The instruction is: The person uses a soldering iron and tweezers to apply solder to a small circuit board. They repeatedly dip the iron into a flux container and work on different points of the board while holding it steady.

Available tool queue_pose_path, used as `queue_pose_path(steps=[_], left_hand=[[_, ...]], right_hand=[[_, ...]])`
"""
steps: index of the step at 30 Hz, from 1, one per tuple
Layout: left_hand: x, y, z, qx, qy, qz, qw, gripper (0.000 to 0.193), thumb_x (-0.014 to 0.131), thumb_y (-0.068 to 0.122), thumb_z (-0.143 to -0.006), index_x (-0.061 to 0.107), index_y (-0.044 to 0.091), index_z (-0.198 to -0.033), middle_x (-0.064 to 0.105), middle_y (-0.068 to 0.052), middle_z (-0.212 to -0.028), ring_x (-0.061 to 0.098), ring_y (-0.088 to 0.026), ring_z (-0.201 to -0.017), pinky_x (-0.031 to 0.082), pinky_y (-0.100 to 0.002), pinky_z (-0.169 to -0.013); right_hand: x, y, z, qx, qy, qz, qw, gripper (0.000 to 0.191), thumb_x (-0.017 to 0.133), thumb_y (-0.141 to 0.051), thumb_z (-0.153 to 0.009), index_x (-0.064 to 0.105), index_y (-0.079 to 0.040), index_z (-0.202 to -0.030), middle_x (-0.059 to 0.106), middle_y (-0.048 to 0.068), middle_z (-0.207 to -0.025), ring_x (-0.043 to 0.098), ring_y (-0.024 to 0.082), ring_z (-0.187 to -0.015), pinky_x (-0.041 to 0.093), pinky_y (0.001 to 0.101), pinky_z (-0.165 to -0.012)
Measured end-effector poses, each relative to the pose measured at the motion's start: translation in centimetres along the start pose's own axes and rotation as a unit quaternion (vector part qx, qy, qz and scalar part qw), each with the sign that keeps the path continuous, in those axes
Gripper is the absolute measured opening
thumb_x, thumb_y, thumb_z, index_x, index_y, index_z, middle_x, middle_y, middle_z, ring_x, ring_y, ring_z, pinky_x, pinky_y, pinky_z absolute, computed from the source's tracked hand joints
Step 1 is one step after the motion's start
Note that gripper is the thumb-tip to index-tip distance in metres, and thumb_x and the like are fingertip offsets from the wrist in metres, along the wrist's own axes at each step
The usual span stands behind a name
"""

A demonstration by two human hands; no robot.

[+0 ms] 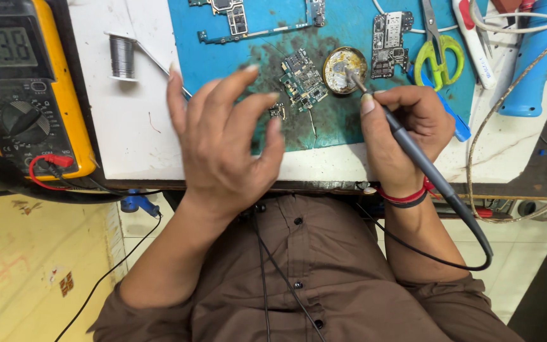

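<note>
- Left hand (223, 142) is hovering spread, grasping nothing, over a small fragile circuit board (303, 80); hold its edges.
- Right hand (400, 126) is gripping a stiff soldering iron (413, 152), tip dipping into the flux tin (344, 69).

A grey soldering iron (413, 149) slants, tip in the round flux tin (344, 69); just left, a small board (303, 80).

A white, scuffed counter (131, 136) with a dark front edge stands over a pale tiled floor (139, 231); a worn yellow painted surface (26, 278) lies lower left, evenly lit.
</note>
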State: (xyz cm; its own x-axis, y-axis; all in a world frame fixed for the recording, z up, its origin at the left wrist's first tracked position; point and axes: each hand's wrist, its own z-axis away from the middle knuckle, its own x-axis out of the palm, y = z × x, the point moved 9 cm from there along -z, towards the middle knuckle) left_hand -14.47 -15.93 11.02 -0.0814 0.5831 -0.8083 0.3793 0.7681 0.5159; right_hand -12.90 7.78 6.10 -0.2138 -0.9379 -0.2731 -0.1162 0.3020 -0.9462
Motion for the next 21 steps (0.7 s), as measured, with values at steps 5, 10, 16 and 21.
queue_pose_path(steps=[5,10,16,21], left_hand=[[-0.6,-1.7,2.8,-0.031,-0.009,-0.044,0.998,0.028,0.073,0.021,-0.094,0.070,0.009,-0.119,0.056,-0.014,-0.145,0.053,-0.032,-0.137,0.010,-0.063,-0.129],[-0.8,-3.0,4.0,-0.049,-0.005,-0.057,0.997,0.028,0.071,0.016,-0.092,0.070,0.009,-0.119,0.055,-0.015,-0.148,0.051,-0.033,-0.141,0.007,-0.062,-0.129],[-0.9,-3.0,3.8,-0.034,0.020,-0.071,0.997,0.026,0.066,0.008,-0.091,0.072,0.009,-0.117,0.057,-0.013,-0.148,0.054,-0.030,-0.141,0.004,-0.061,-0.131],[0.0,-2.4,3.3,-0.001,0.031,-0.042,0.999,0.016,0.070,0.013,-0.096,0.073,0.010,-0.111,0.058,-0.013,-0.146,0.054,-0.030,-0.139,0.004,-0.060,-0.130]], right_hand=[[0.0,0.4,0.1,0.007,0.004,0.003,1.000,0.013,0.077,0.002,-0.108,0.064,0.002,-0.106,0.065,0.003,-0.086,0.056,0.004,-0.072,0.044,0.0183,-0.067],[0.1,0.3,0.2,-0.004,0.003,0.007,1.000,0.013,0.077,0.003,-0.108,0.064,0.002,-0.106,0.066,0.003,-0.087,0.057,0.004,-0.074,0.045,0.0185,-0.069],[0.1,0.4,0.3,0.006,0.012,0.005,1.000,0.013,0.077,0.003,-0.108,0.064,0.002,-0.106,0.065,0.003,-0.086,0.055,0.004,-0.073,0.043,0.0184,-0.067],[0.2,0.2,0.4,-0.004,0.003,0.003,1.000,0.013,0.076,0.003,-0.110,0.063,0.002,-0.108,0.066,0.003,-0.090,0.057,0.005,-0.077,0.045,0.0188,-0.071]])
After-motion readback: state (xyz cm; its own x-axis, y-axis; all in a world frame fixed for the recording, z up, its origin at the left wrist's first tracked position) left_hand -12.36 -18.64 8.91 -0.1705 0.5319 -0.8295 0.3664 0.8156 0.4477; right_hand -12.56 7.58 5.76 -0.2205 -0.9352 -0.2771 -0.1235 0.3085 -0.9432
